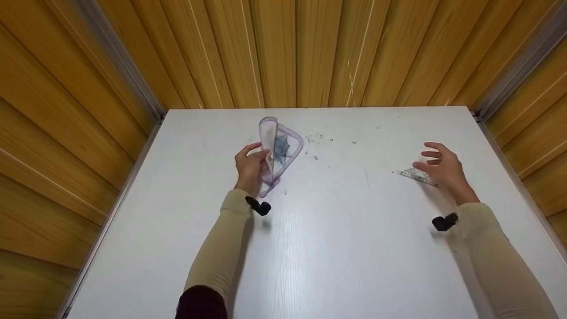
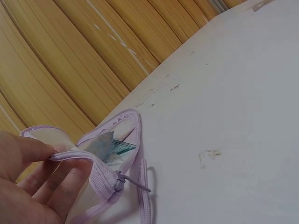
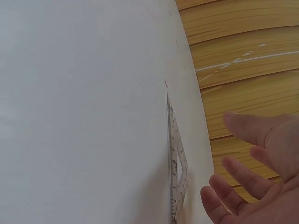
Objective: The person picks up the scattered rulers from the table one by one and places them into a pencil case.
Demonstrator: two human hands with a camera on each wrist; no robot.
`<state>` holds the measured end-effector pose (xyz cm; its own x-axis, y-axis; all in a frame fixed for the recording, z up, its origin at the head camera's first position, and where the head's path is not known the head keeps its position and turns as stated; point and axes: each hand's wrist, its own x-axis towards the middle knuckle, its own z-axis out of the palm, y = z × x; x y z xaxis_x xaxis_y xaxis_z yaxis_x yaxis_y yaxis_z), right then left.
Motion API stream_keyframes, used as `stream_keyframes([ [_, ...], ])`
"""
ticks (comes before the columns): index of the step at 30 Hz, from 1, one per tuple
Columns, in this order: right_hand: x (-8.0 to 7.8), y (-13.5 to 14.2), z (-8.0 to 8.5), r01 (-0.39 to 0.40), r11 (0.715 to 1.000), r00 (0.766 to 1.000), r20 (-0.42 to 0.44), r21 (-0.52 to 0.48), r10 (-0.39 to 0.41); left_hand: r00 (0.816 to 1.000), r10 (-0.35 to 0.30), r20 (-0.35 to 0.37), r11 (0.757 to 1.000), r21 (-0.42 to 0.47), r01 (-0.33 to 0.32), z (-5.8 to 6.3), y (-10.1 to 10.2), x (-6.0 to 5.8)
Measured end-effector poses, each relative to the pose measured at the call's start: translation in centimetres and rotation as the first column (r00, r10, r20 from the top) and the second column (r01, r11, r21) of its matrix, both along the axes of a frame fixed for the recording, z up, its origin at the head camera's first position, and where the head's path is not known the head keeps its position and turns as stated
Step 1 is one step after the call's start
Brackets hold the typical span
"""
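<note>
My left hand [image 1: 250, 167] pinches the edge of a clear pencil pouch [image 1: 297, 141] with lilac zipper trim, over the left-middle of the table. In the left wrist view the thumb and fingers grip the zipper edge, and the mouth of the pouch [image 2: 135, 122] gapes. Inside lie a bluish rounded item [image 2: 101, 145], a green ruler-like piece [image 2: 123, 147] and a pencil tip. My right hand [image 1: 447, 170] hovers over a clear set square [image 1: 417, 176] on the right, fingers spread and relaxed. In the right wrist view the set square [image 3: 177, 163] lies beside the fingers, not held.
The white table [image 1: 328, 248] has dark smudges and small crumbs [image 1: 315, 138] to the right of the pouch. Yellow wood-look panels [image 1: 310, 53] stand along the back and both sides. Each wrist carries a small black camera mount [image 1: 259, 206].
</note>
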<state>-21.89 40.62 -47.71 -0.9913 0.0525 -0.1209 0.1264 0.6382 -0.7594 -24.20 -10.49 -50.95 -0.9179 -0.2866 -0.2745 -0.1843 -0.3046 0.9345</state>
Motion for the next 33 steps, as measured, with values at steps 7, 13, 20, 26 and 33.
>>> stream_keyframes([
  [7, 0.5, 0.5, -0.4, -0.014, 1.000, 0.999, 0.047, -0.007, 0.014, 1.000, 0.010, -0.002, 1.000, -0.020, -0.010, -0.2, 0.0, 0.0],
  [13, 0.9, 0.9, -0.8, -0.041, 0.999, 0.997, 0.061, 0.017, 0.040, 1.000, 0.010, 0.004, 0.999, -0.032, -0.009, -0.3, 0.0, 0.0],
  [20, 1.1, 1.3, -1.4, -0.098, 0.993, 0.992, 0.081, 0.066, 0.092, 1.000, -0.009, 0.015, 1.000, 0.025, 0.009, -0.2, 0.1, 0.1],
  [26, 1.2, 1.3, -1.7, -0.099, 0.992, 0.991, 0.095, 0.080, 0.091, 1.000, -0.013, -0.024, 0.996, 0.087, 0.016, -0.2, 0.2, 0.1],
  [33, 1.3, 1.2, -2.0, -0.070, 0.992, 0.996, 0.066, 0.101, 0.064, 1.000, -0.006, -0.011, 1.000, 0.000, 0.006, -0.1, 0.1, -0.1],
])
